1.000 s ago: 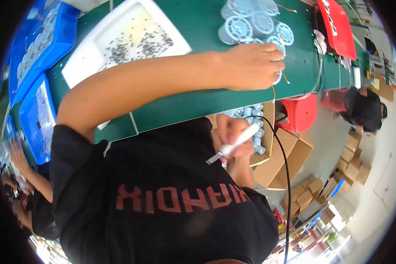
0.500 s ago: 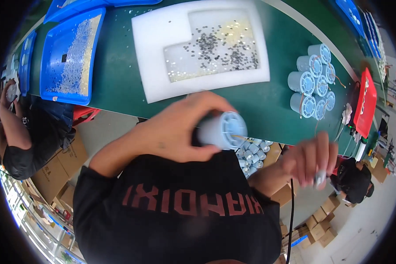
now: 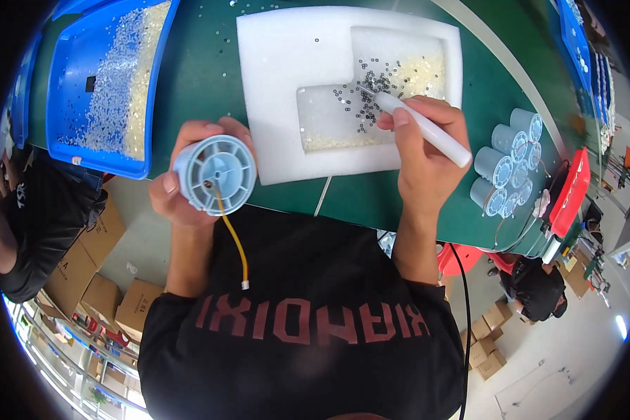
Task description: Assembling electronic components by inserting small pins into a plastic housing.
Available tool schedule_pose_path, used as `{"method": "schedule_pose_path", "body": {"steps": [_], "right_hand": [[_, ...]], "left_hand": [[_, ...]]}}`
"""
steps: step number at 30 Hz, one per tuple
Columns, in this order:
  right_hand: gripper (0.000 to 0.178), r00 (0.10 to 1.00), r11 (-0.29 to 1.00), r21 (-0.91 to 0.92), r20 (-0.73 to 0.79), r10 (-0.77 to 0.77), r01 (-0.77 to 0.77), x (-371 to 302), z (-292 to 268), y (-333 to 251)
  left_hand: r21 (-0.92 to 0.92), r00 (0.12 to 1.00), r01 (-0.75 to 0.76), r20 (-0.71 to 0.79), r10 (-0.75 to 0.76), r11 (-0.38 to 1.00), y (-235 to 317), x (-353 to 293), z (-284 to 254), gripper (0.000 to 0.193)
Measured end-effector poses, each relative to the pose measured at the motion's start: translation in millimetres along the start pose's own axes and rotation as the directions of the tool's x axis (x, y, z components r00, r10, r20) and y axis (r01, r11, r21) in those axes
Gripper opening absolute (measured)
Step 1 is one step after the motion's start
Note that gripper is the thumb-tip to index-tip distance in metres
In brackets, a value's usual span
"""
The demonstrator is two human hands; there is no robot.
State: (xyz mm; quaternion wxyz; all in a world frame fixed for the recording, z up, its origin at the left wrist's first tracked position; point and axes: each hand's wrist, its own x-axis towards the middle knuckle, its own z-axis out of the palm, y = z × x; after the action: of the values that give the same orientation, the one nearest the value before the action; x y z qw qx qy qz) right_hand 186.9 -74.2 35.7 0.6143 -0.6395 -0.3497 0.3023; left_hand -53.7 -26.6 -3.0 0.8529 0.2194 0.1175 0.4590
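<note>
My left hand (image 3: 171, 192) is wrapped round a light-blue plastic cylinder (image 3: 218, 175), its spoked round end facing up. From a hole in that end hangs a yellow wire (image 3: 236, 241) with a small white connector at its tip. Pinched in my right hand (image 3: 427, 150) is a white pen-shaped tool (image 3: 434, 133). Its thin tip reaches down among small dark ring-like pieces (image 3: 371, 105) in the recess of a white foam tray (image 3: 273, 126); whether it touches one is too small to tell. Pale yellowish pieces (image 3: 420, 73) lie beside the dark ones.
A blue tray (image 3: 70, 157) with many tiny clear and yellowish pieces stands at left on the green table (image 3: 203, 91). Several light-blue cylinders (image 3: 493, 168) with wires lie at right, near a red tray (image 3: 572, 192). A black cable (image 3: 463, 315) hangs at my right. Other people sit at both sides.
My left hand has moved left with the cylinder, its spoked end now turned up. My right hand has come from the lower right to the foam tray, where the pen-shaped tool shows clearly.
</note>
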Motion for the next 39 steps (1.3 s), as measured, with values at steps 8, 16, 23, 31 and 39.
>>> {"method": "schedule_pose_path", "body": {"steps": [8,16,23,31,39], "right_hand": [[0.015,0.999,1.0,-0.017,0.044,-0.007,0.008,40,37,1],[0.015,0.999,0.999,-0.026,0.014,0.046,-0.046,43,37,2],[0.014,0.998,0.997,-0.037,0.01,0.062,-0.061,44,43,-2],[0.051,0.925,0.885,-0.273,0.172,-0.34,0.376,50,45,1],[0.048,1.0,0.997,0.071,-0.002,-0.021,0.021,55,34,-4]], "left_hand": [[0.504,0.957,0.28,-0.215,-0.195,0.817,-4,23,22,0.066],[0.376,0.946,0.316,-0.194,-0.259,0.871,-3,21,17,0.066],[0.336,0.949,0.311,-0.17,-0.267,0.889,-2,22,18,0.066],[0.236,0.98,0.201,-0.039,-0.197,0.951,-6,21,8,0.061],[0.313,0.969,0.23,-0.159,-0.188,0.922,-9,22,16,0.063]]}}
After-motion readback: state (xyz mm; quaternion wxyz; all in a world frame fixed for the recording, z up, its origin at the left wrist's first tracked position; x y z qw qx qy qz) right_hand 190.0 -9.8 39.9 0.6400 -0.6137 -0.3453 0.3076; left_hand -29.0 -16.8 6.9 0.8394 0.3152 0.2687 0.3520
